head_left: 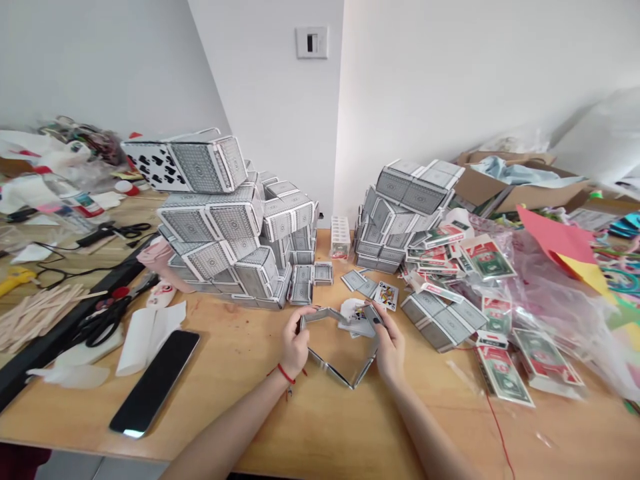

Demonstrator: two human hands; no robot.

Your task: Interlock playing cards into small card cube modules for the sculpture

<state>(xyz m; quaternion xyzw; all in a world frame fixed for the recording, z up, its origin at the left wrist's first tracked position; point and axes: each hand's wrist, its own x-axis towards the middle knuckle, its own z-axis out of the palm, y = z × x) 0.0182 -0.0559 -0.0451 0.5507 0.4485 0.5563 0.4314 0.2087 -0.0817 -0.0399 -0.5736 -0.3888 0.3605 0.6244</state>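
My left hand (296,340) and my right hand (389,343) grip opposite sides of a frame of folded playing cards (330,369). It is an open ring with corners, and the table top shows through its middle. Behind it lies a small heap of loose playing cards (357,319), some face up, with a face card (387,296) beside my right fingers. A tall stack of card blocks (215,223) stands beyond my left hand. Another stack of card blocks (400,213) rises at the back right. A separate card block (443,320) lies right of my right hand.
A black phone (156,383) lies at the left front, near scissors (107,317) and wooden sticks (45,313). Card boxes (505,370) and plastic wrapping crowd the right side. A cardboard box (520,193) stands behind them. A red string (500,427) trails over the front right.
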